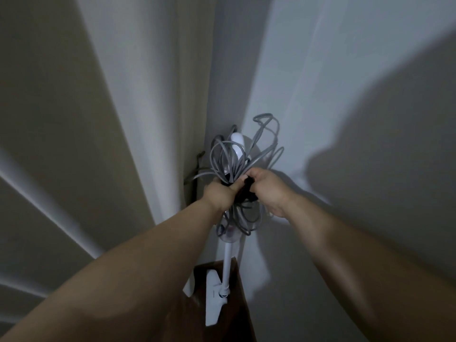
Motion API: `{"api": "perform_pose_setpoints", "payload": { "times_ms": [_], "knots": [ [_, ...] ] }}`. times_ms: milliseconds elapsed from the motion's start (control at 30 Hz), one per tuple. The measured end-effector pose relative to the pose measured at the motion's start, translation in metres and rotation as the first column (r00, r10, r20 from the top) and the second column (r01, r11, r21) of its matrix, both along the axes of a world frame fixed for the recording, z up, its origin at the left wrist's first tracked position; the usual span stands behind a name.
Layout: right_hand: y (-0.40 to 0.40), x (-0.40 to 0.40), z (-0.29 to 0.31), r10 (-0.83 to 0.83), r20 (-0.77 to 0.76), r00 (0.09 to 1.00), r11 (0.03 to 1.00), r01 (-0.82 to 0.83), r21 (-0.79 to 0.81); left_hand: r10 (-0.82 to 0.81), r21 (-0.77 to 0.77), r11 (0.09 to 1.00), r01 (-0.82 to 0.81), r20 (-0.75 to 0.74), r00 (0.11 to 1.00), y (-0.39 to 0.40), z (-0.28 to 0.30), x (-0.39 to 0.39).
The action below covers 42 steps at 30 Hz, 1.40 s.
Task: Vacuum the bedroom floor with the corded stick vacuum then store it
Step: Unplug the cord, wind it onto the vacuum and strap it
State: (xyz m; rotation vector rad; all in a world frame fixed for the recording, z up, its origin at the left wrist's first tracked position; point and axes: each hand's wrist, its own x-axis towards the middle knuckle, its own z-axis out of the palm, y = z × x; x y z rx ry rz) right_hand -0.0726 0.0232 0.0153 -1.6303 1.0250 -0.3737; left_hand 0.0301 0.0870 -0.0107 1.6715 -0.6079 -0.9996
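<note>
Wall corner (pixel 229 70): cord bundle (pixel 234 159) between hands.

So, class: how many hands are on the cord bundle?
2: left hand grips the cord from the left, right hand pinches a black strap beside it.

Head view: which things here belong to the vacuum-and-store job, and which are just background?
Belongs to the job:
- stick vacuum, upright in the corner
- grey cord, bundled in loops
- black strap at the bundle
- left hand, gripping the bundle
- right hand, holding the strap

Just background:
- curtain at left
- white wall
- dark wooden floor
</note>
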Motion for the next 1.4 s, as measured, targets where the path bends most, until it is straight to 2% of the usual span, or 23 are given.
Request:
{"api": "perform_pose_setpoints", "payload": {
  "times_ms": [167, 267, 367, 567, 667, 767, 833, 933, 1033, 1133, 1200, 1333, 1400],
  "knots": [
    [-0.001, -0.003, -0.004, -0.039, 0.054, 0.998, 0.999, 0.040, -0.016, 0.031, -0.076, 0.997, -0.032, -0.004, 0.999, -0.003, -0.007, -0.005],
    [-0.001, -0.004, -0.002, -0.025, -0.038, 0.999, 0.994, 0.021, -0.110, 0.079, -0.135, 0.987, -0.083, -0.034, 0.996, -0.006, -0.007, -0.005],
    [0.000, -0.008, 0.001, -0.041, -0.110, 0.993, 0.986, 0.022, -0.168, 0.063, -0.143, 0.988, -0.050, 0.089, 0.994, -0.008, -0.004, -0.002],
    [0.003, -0.019, 0.015, -0.243, -0.146, 0.959, 0.917, 0.178, -0.358, 0.073, -0.080, 0.995, -0.051, 0.294, 0.953, -0.014, -0.003, 0.000],
    [-0.003, -0.027, 0.027, -0.400, -0.152, 0.904, 0.849, 0.302, -0.434, 0.071, -0.080, 0.996, -0.049, 0.313, 0.947, -0.016, -0.003, 0.000],
    [0.004, -0.035, 0.030, -0.400, -0.237, 0.885, 0.830, 0.240, -0.504, 0.086, -0.078, 0.995, -0.066, 0.291, 0.953, -0.017, -0.002, -0.003],
    [0.016, -0.033, 0.029, -0.392, -0.224, 0.892, 0.788, 0.200, -0.582, 0.109, -0.079, 0.993, -0.090, 0.268, 0.957, -0.019, -0.001, -0.006],
    [0.037, -0.026, 0.022, -0.282, -0.260, 0.924, 0.724, 0.028, -0.689, 0.150, -0.054, 0.988, -0.142, 0.217, 0.965, -0.020, 0.000, -0.008],
    [0.046, -0.020, 0.005, -0.141, -0.257, 0.956, 0.821, -0.033, -0.571, 0.165, -0.036, 0.986, -0.163, 0.070, 0.984, -0.022, 0.003, -0.010],
    [0.045, -0.014, -0.002, -0.115, -0.032, 0.993, 0.962, 0.104, -0.251, 0.158, -0.015, 0.986, -0.164, -0.194, 0.968, -0.024, 0.006, -0.011],
    [0.041, -0.010, -0.005, -0.171, 0.073, 0.982, 0.977, 0.179, -0.119, 0.104, -0.025, 0.992, -0.120, -0.350, 0.931, -0.023, 0.013, -0.010],
    [0.040, -0.003, -0.004, -0.190, 0.219, 0.957, 0.982, 0.189, 0.025, -0.030, -0.043, 0.999, 0.012, -0.472, 0.881, -0.017, 0.024, -0.003],
    [0.038, 0.000, -0.002, -0.254, 0.266, 0.930, 0.965, 0.223, 0.142, -0.121, -0.100, 0.992, 0.076, -0.588, 0.800, -0.008, 0.026, 0.006]
  ]
}}
